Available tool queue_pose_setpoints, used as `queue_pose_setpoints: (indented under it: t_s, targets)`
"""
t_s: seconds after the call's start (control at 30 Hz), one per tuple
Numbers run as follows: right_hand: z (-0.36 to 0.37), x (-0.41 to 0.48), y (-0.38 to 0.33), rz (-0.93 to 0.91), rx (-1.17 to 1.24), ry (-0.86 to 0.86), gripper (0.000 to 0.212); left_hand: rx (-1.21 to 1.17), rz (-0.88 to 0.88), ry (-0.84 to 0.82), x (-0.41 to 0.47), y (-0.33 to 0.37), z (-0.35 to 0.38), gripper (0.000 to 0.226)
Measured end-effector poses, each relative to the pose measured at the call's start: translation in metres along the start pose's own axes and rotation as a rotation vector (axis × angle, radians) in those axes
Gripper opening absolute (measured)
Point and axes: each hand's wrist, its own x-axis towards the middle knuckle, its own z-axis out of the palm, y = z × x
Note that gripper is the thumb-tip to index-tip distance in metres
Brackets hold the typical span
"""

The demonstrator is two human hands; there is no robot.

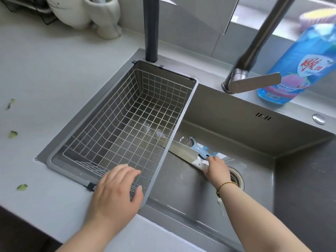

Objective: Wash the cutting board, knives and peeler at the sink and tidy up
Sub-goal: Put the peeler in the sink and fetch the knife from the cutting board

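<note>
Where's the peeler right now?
The blue peeler is down in the sink basin, right of the wire basket, lying on the knife blade. The right hand is at its handle, near the drain.

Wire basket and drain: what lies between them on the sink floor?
In the head view, a knife and a blue peeler lie between the wire basket and the drain, with the right hand on them.

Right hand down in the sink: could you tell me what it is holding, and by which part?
The right hand grips the knife by its white handle; the left hand holds nothing.
</note>
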Motion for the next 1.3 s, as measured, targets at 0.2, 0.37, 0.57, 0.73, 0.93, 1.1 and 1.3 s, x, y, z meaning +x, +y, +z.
queue_pose_setpoints:
  t_s: [0.2,0.37,0.57,0.73,0.93,1.1,1.3]
  targets:
    - [-0.027,-0.036,-0.017,0.061,0.314,0.099,0.036,-0.015,0.02,0.058,-0.001,-0.001,0.0,0.041]
    - [-0.058,-0.087,-0.052,-0.007,0.449,0.219,0.026,-0.128,0.072,0.086,-0.004,-0.004,-0.007,0.036]
    - [-0.08,-0.153,-0.141,-0.199,0.613,0.309,0.011,-0.201,0.159,0.087,-0.045,-0.035,-0.062,0.031]
    - [-0.077,-0.211,-0.254,-0.419,0.643,0.263,0.014,-0.192,0.009,0.258,-0.11,-0.119,-0.136,0.026]
    - [-0.048,-0.281,-0.397,-0.653,0.57,0.229,0.013,-0.066,-0.237,0.521,-0.212,-0.232,-0.219,0.03]
    - [-0.006,-0.326,-0.486,-0.771,0.532,0.138,0.021,0.019,-0.522,0.559,-0.299,-0.318,-0.25,0.035]
    - [0.029,-0.356,-0.56,-0.858,0.34,-0.017,0.037,0.029,-0.808,0.363,-0.342,-0.379,-0.249,0.059]
